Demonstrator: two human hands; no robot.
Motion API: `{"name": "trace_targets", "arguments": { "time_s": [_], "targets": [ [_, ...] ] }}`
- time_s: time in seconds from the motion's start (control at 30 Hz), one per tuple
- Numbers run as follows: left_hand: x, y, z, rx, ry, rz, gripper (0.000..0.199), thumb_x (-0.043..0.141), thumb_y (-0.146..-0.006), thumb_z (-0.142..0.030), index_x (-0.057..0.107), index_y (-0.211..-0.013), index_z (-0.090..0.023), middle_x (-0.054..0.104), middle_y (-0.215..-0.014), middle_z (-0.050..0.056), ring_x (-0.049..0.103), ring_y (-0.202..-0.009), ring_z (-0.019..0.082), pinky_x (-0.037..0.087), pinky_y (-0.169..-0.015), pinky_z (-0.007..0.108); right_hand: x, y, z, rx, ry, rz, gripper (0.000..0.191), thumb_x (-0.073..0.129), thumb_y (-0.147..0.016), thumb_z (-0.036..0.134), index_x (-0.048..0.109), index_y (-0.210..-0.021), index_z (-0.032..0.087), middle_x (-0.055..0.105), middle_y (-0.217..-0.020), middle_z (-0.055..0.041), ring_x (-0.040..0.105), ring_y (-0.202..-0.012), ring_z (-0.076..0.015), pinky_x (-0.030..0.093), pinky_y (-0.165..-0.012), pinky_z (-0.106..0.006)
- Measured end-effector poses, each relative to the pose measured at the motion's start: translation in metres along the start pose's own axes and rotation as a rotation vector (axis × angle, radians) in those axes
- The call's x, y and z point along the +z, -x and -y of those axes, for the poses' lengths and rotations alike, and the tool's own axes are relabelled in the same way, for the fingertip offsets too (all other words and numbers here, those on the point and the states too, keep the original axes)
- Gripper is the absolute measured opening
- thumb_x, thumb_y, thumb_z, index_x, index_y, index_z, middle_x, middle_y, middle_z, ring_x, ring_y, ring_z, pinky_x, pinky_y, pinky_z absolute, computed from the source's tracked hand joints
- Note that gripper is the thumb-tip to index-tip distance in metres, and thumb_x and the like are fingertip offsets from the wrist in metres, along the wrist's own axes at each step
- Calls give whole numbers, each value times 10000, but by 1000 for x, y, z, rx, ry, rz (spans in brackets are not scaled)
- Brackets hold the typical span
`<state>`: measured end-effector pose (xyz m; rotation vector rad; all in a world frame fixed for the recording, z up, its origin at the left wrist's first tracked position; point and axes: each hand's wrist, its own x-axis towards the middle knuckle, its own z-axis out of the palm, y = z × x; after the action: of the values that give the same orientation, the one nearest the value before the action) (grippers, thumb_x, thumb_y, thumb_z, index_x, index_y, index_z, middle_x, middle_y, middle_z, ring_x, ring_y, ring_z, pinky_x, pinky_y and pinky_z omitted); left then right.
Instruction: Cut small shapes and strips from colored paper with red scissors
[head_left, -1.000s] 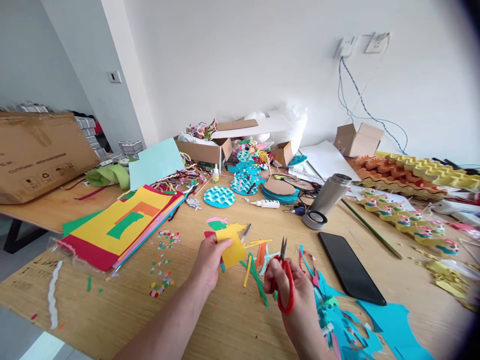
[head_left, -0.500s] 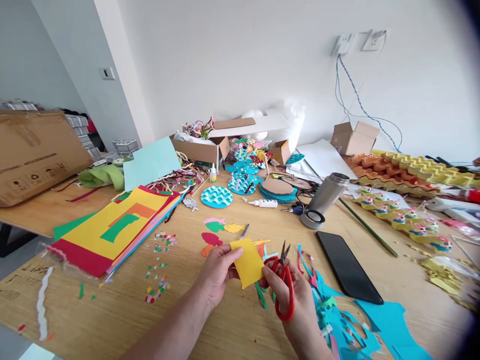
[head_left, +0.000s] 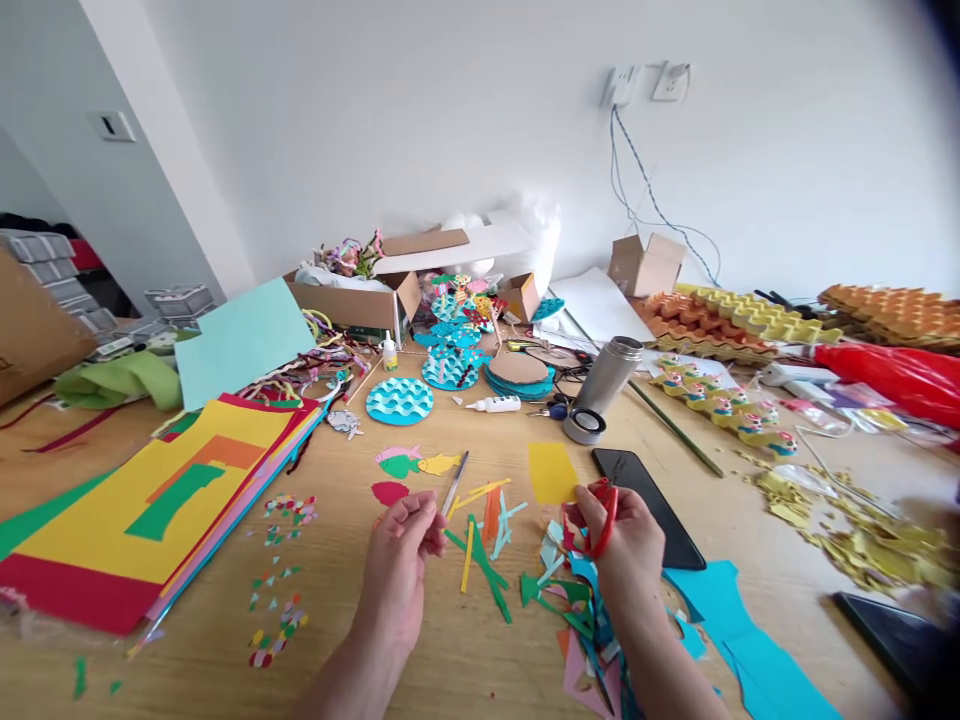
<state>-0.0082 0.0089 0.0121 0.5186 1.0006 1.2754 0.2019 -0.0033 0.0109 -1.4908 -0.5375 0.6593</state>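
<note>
My right hand (head_left: 628, 550) grips the red-handled scissors (head_left: 609, 520), their blades pointing away from me. Its thumb and finger also pinch the corner of a yellow paper piece (head_left: 552, 473). My left hand (head_left: 397, 565) hovers over the table with its fingers curled together; whether anything small is between them I cannot make out. Just beyond it lie a pen (head_left: 455, 482), a dark red paper shape (head_left: 390, 493) and a yellow paper fish (head_left: 439, 464). Between my hands are thin paper strips (head_left: 491, 575) in green, yellow, orange and pale blue.
Coloured sheets (head_left: 97, 540) are stacked at left, near small paper bits (head_left: 281, 630). Blue scraps (head_left: 750, 630) and a phone (head_left: 667, 530) lie by my right arm. Farther back stand a steel flask (head_left: 611, 375), a glue bottle (head_left: 495, 404) and a wavy blue disc (head_left: 400, 401).
My left hand has let go of the yellow paper and moved left. My right hand has carried the paper and scissors to the right. The view has turned right.
</note>
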Motion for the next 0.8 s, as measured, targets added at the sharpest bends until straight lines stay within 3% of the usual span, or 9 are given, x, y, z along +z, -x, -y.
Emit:
{"name": "trace_targets", "arguments": {
  "time_s": [0.33,0.47,0.63,0.8],
  "targets": [
    [-2,-3,10,41,-34,-47,288,754,-594,-280,626,-808,-136,620,-614,3,519,-567,90,390,-548,206,-2,-13,-11,31,0,30,359,756,-568,387,533,-752,176,612,-469,34,585,-390,-158,420,-343,-220],
    [-5,-8,7,128,-98,-54,291,732,-632,-295,621,-852,-140,616,-654,-5,525,-589,92,408,-576,213,-1,-14,-13,30,-13,40,349,764,-551,366,542,-736,171,598,-449,37,583,-398,-161,420,-357,-221],
    [-6,-14,-9,249,-312,-67,259,704,-644,-283,634,-849,-140,646,-769,36,592,-724,151,447,-658,247,0,-8,-9,39,-14,43,339,765,-547,361,560,-734,166,618,-481,20,581,-425,-157,444,-395,-233],
    [-9,-21,-18,383,-796,75,148,634,-686,-193,648,-832,-169,658,-750,43,599,-715,171,443,-680,279,0,-2,-1,42,-33,28,326,752,-576,351,573,-770,160,632,-552,4,589,-492,-153,438,-415,-221]
  ]
}}
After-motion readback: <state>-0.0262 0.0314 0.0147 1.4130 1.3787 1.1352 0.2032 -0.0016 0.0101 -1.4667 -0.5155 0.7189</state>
